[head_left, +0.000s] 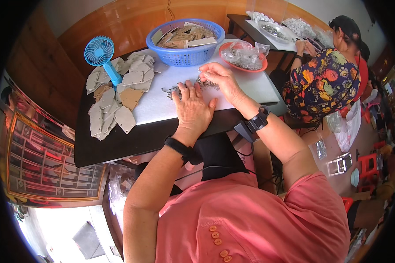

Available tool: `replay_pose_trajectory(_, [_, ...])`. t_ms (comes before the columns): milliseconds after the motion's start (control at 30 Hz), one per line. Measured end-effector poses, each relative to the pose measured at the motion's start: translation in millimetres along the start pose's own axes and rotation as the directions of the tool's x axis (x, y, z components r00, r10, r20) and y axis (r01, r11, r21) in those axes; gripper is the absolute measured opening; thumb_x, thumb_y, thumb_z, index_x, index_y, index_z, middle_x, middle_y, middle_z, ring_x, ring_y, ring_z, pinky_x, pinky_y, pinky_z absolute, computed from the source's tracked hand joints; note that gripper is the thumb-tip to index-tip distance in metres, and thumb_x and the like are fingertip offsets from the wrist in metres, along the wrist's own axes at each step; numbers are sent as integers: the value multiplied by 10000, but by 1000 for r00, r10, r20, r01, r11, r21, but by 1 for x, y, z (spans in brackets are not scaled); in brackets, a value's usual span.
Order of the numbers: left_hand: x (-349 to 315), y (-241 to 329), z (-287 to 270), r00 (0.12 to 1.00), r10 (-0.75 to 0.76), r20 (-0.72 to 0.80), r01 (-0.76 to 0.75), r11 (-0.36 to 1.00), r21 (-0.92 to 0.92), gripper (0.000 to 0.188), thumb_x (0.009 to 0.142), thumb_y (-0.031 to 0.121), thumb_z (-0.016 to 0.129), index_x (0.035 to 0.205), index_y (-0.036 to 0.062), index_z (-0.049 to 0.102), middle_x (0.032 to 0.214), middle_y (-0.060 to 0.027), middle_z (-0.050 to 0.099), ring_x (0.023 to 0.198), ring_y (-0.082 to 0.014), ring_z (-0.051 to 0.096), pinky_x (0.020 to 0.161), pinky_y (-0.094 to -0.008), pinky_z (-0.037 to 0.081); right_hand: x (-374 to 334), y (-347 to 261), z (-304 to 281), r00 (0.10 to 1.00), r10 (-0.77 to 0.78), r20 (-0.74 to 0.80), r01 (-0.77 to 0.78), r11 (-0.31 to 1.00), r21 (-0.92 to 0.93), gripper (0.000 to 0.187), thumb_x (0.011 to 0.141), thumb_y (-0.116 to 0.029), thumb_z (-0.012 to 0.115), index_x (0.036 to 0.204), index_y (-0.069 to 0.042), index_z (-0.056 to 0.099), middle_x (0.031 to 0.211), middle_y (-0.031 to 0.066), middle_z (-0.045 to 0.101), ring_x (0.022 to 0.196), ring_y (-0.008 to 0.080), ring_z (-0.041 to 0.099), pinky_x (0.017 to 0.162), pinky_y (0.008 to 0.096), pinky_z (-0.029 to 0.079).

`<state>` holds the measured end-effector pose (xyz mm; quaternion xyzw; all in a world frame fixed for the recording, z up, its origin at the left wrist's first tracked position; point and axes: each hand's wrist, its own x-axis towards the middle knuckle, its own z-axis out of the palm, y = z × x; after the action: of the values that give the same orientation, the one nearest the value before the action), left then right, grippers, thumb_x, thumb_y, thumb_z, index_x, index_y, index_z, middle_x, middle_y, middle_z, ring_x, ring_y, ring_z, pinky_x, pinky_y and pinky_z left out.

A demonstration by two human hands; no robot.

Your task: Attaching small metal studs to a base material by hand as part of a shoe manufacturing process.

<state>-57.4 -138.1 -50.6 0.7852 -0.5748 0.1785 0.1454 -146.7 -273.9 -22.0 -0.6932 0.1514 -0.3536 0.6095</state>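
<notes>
My left hand (192,107) lies flat on the white sheet (166,107), fingers stretched out, their tips touching a scatter of small dark metallic pieces (173,90). To its right my right hand (222,80) is raised just over a second cluster of small pieces (210,84). Its thumb and forefinger are pinched together; a tiny shiny bit seems to show at the tips, too small to name. At the left, a loose heap of grey and tan flat cards (136,79) with small holes spreads over the sheet and the dark table (162,136).
Behind my hands stands a blue plastic basket (184,57) full of cards. Beside it, a red-orange bowl (255,69) holds small pieces and a clear bag (243,55). A blue fan (112,72) stands among the cards. At right, a person (322,83) works at another table.
</notes>
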Motion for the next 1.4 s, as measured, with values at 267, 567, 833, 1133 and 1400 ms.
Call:
replay_pose_trajectory(267, [1, -1, -2, 997, -11, 71, 13, 999, -33, 774, 1005, 564, 391, 1489, -38, 437, 1554, -234, 388, 1467, -431, 279, 1167, -611, 209, -11, -6, -1, 999, -19, 27, 20, 998, -67, 274, 998, -204, 628, 1195, -15, 634, 1072, 90, 668, 1034, 168, 635, 937, 313, 512])
replay_pose_trajectory(567, [1, 0, -2, 999, -6, 33, 7, 1000, -23, 741, 996, 549, 439, 1463, -26, 462, 1530, -233, 411, 1446, -426, 320, 1149, -610, 237, -16, -15, -4, 996, -21, 89, 30, 994, -101, 306, 1008, -219, 609, 1243, -23, 619, 1124, 114, 672, 1106, 184, 626, 984, 339, 496])
replay_pose_trajectory(833, [1, -1, 2, 997, -14, -73, 11, 999, -48, 728, 991, 544, 478, 1447, -24, 471, 1527, -237, 414, 1442, -431, 338, 1143, -614, 251, -17, -21, -2, 987, -21, 157, 54, 977, -207, 342, 1022, -232, 570, 1296, -29, 601, 1197, 109, 668, 1162, 183, 606, 1066, 346, 435])
replay_pose_trajectory(1133, [1, 0, 2, 1000, -11, -8, 11, 1000, -7, 732, 998, 554, 454, 1457, -16, 463, 1513, -230, 435, 1456, -428, 318, 1143, -615, 228, -16, -35, -3, 944, 10, 330, 170, 843, -511, 360, 1019, -175, 562, 1345, -24, 586, 1285, 104, 652, 1252, 190, 574, 1069, 358, 444])
replay_pose_trajectory(1400, [2, 1, -3, 1000, -12, 20, 13, 999, -41, 732, 1001, 542, 433, 1468, -21, 456, 1532, -232, 414, 1470, -422, 277, 1140, -631, 219, -15, -26, -12, 966, -96, 240, 187, 900, -393, 323, 988, -191, 606, 1295, -93, 629, 1161, 90, 698, 1102, 171, 636, 966, 322, 500])
